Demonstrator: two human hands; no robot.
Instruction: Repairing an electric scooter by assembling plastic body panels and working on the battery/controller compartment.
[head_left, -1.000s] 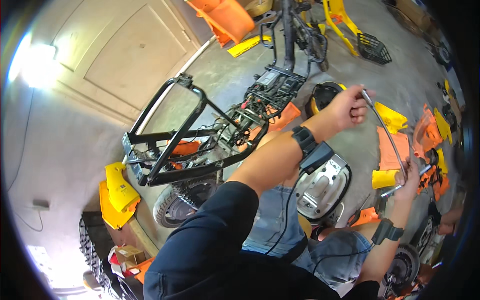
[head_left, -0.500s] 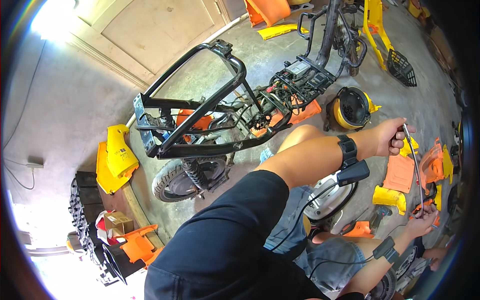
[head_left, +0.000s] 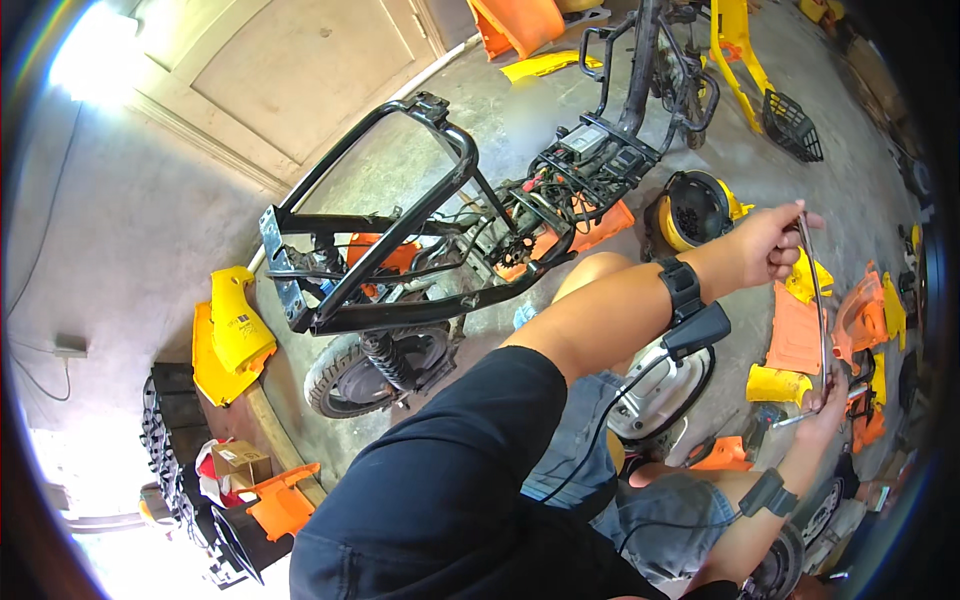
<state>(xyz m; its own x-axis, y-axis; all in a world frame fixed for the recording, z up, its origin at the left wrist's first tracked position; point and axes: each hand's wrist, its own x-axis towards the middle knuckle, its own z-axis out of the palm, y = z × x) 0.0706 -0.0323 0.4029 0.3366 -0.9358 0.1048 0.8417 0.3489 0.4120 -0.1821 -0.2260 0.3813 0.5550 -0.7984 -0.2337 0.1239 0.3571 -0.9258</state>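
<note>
My left hand [head_left: 775, 245], its arm stretched across the view, grips the upper end of a long metal T-shaped wrench [head_left: 817, 295]. My right hand [head_left: 822, 410], lower at the right, is closed around the lower end, where the crossbar sticks out. Left of my hands stands a stripped black scooter frame [head_left: 400, 260] with exposed wiring and a rear wheel [head_left: 370, 375]. Just behind my left hand lies a yellow helmet-like shell [head_left: 690, 210] with a dark inside. Orange [head_left: 795, 330] and yellow body panels [head_left: 775, 385] lie on the floor beside the wrench.
A pale door [head_left: 290, 80] is behind the frame. Yellow panels [head_left: 235, 330] lean by the left wall, above a box [head_left: 240, 455] and an orange part [head_left: 280, 505]. A yellow part with a black basket [head_left: 790, 125] lies at upper right. A silver oval piece [head_left: 650, 400] is beside my legs.
The view shifted between the earlier frames. My hands, still on the wrench, went right and down in the picture, then slightly back up and left.
</note>
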